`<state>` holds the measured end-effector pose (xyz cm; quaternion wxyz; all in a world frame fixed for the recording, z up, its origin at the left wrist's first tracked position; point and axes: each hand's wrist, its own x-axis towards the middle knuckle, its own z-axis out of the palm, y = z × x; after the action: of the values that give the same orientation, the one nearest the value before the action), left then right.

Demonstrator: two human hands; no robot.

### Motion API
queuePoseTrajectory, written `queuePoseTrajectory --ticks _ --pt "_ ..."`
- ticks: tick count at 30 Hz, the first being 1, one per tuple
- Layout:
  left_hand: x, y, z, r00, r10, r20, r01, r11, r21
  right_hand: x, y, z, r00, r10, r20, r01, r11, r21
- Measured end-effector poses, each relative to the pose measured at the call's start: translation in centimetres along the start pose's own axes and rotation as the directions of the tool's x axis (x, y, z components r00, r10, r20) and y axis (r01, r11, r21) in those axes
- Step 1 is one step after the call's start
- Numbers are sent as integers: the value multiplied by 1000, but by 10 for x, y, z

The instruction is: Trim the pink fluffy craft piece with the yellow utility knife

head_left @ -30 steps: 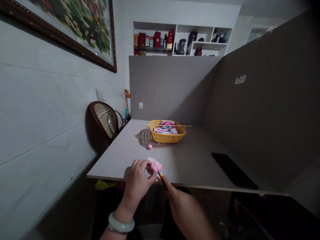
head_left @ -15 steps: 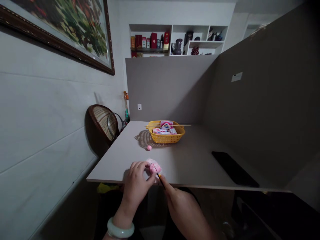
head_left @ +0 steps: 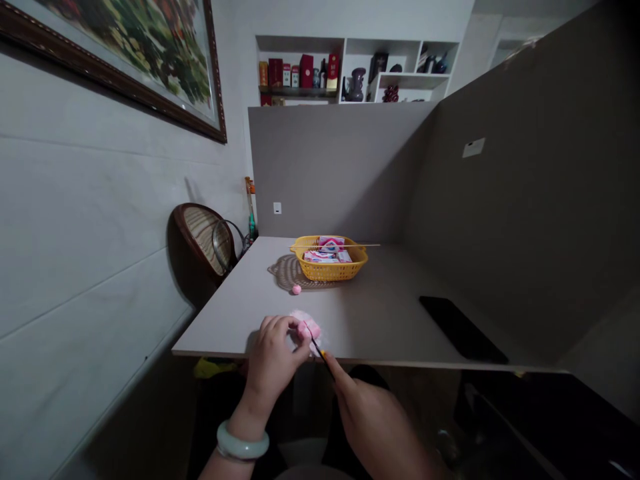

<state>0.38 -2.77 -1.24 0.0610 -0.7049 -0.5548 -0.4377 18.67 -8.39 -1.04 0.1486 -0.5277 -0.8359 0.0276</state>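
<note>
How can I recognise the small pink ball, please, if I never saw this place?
On the grey table, look towards the far end for the yellow basket. Just in front of its left end lies the pink ball. Unlike the larger pink piece in the left hand, it is untouched.

Likely a home: framed painting (head_left: 165, 47), display shelves (head_left: 413, 81) with vase (head_left: 357, 85) and red boxes (head_left: 307, 71).
</note>
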Motion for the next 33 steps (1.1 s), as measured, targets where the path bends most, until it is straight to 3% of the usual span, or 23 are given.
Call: queuePoseTrajectory --ticks 5,11,17,22,33 --pt "0 -3 0 1000 -11 -10 11 1000 19 15 -3 2 995 -33 -91 37 998 46" --pt "-3 -1 -1 1000 -2 0 2 1000 -3 -8 3 -2 999 -19 -40 19 1000 -9" --pt "-2 0 2 999 -35 -4 35 999 8 10 -5 -6 1000 -15 -17 15 1000 6" --pt "-1 -1 0 1000 -2 -23 3 1000 13 0 0 -3 999 -30 29 30 1000 8" --pt "-1 -2 0 1000 -21 6 21 1000 -4 18 -2 7 1000 14 11 -15 995 101"
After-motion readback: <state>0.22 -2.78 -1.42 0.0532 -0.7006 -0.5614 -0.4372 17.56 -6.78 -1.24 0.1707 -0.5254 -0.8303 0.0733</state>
